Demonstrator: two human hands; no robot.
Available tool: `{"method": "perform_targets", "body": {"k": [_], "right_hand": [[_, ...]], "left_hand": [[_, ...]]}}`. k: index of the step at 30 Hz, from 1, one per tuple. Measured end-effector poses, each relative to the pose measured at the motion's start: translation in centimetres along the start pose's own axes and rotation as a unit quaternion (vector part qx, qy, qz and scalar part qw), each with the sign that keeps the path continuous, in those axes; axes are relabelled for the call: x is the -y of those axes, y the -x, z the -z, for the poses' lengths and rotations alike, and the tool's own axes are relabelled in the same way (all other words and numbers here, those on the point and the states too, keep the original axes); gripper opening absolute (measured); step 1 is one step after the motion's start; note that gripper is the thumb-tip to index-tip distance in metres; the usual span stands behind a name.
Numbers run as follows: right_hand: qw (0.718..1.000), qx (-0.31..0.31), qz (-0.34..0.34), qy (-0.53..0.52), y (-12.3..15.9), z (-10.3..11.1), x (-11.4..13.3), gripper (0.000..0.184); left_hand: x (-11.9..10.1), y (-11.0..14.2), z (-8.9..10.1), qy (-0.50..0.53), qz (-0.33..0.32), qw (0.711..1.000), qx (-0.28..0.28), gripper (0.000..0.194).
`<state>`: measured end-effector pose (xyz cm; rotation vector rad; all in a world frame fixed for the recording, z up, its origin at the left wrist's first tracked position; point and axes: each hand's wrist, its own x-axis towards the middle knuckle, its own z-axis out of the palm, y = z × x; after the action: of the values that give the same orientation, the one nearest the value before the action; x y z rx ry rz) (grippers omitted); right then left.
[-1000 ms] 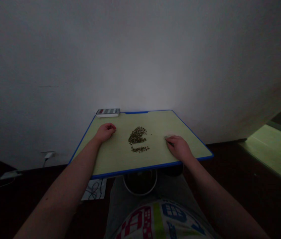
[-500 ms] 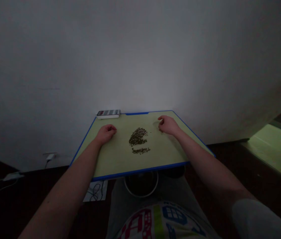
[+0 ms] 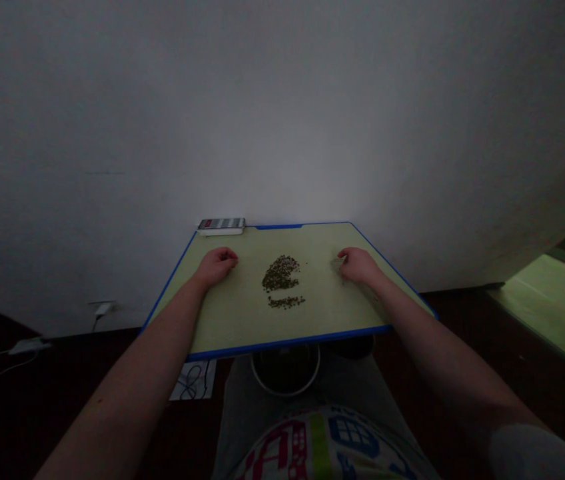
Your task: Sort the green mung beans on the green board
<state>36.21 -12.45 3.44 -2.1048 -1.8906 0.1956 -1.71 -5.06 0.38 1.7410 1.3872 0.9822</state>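
Observation:
On a pale yellow-green board (image 3: 242,320) with a blue rim lies a heap of small dark grains (image 3: 278,275), too small to name. A narrow strip of the same grains (image 3: 286,303) lies just nearer to me. My left hand (image 3: 217,265) rests on the board left of the heap, its fingers curled together; whatever they may hold is hidden. To the right of the heap is my right hand (image 3: 356,265), fingers and thumb drawn together. A faint, see-through shape or shadow shows beside its fingertips, and I cannot make out what it is.
A phone (image 3: 222,223) lies on a white box (image 3: 221,232) at the board's far left corner, against the wall (image 3: 282,133). Below the near edge, a metal-rimmed bowl (image 3: 286,393) sits between my legs. Cables and a wall plug (image 3: 104,309) are at the left.
My right hand has shifted right and slightly toward me, away from the grains. My left hand stays about where it was. The view has moved slightly.

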Motion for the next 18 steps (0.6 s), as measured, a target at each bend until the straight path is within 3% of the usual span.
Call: {"method": "perform_targets", "body": {"k": [3,7,13,18], "right_hand": [[1.000,0.022,-0.001,-0.007,-1.1,1.0,-0.6,0.045],[0.998,0.061,0.017,-0.024,-3.6,1.3,0.8,0.037],[0.991,0.125,0.039,-0.001,-7.0,-0.7,4.5,0.034],[0.985,0.165,0.047,0.033,-7.4,-2.2,5.9,0.033]], "left_hand": [[-0.3,0.1,0.0,0.006,0.003,1.000,0.004,0.020],[-0.1,0.1,0.0,0.006,-0.011,1.000,0.002,0.020],[0.5,-0.2,0.0,0.022,-0.002,1.000,0.008,0.023],[1.0,-0.5,0.0,0.018,-0.010,1.000,0.011,0.024]]}}
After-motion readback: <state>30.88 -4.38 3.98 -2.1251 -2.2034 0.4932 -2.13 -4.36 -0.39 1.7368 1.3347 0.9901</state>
